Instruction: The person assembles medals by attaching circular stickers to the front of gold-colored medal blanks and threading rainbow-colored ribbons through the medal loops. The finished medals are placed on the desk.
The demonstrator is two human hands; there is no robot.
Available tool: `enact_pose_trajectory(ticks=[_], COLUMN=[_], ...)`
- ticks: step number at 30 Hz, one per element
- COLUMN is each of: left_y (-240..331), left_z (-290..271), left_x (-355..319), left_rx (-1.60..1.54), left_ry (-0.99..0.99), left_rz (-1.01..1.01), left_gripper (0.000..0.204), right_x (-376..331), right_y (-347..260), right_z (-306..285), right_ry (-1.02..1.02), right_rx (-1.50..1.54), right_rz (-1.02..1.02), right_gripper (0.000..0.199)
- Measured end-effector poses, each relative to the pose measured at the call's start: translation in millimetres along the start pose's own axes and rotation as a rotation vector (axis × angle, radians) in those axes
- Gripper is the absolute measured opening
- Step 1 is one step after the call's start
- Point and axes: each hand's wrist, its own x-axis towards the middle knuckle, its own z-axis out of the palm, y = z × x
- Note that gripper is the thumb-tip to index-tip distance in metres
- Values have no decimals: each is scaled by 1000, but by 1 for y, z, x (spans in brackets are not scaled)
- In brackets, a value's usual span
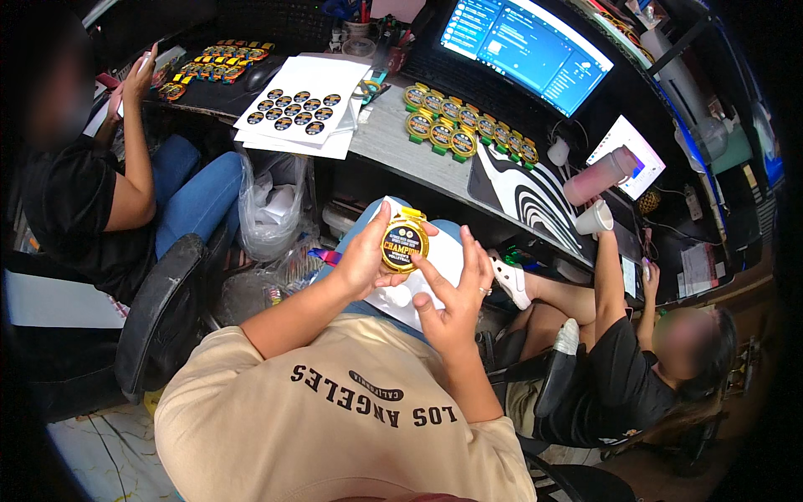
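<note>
My left hand [366, 255] holds a round gold medal [405, 242] with a black sticker face, gripped by its rim above my lap. My right hand [452, 289] is beside it, index finger pressing on the medal's lower right edge. A white sheet [435, 266] lies on my lap under both hands. On the desk ahead lie several more gold medals [456, 125] in rows, and a stack of white sticker sheets [301, 105] with round black stickers.
A person in black sits at the left with a phone, another person at the right in a black chair. Desk holds a monitor [527, 46], a laptop [627, 155], a pink bottle [598, 177], a white cup [594, 219] and more medals [213, 65] at far left. A plastic bag [272, 209] hangs under the desk.
</note>
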Motion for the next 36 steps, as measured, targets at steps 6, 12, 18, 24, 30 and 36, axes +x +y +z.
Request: enact_pose_trajectory(ticks=[6, 12, 18, 24, 30, 36], left_y=[-1, -7, -8, -4, 13, 18], left_z=[1, 5, 1, 7, 4, 5], left_x=[1, -1, -1, -6, -13, -26], left_rx=[8, 66, 54, 61, 261, 537], left_ry=[-20, -1, -36, 7, -109, -292], left_rz=[23, 61, 60, -61, -124, -181], left_gripper=[72, 67, 68, 74, 78, 53], right_x=[-4, 9, 10, 9, 8, 30], right_y=[-7, -8, -8, 10, 31, 18], right_z=[0, 11, 11, 14, 23, 18], right_ry=[30, 96, 104, 87, -313, -589], right_rx=[8, 51, 64, 473, 1280, 1885], right_rz=[41, 88, 89, 213, 623, 510], right_gripper=[43, 46, 46, 42, 73, 73])
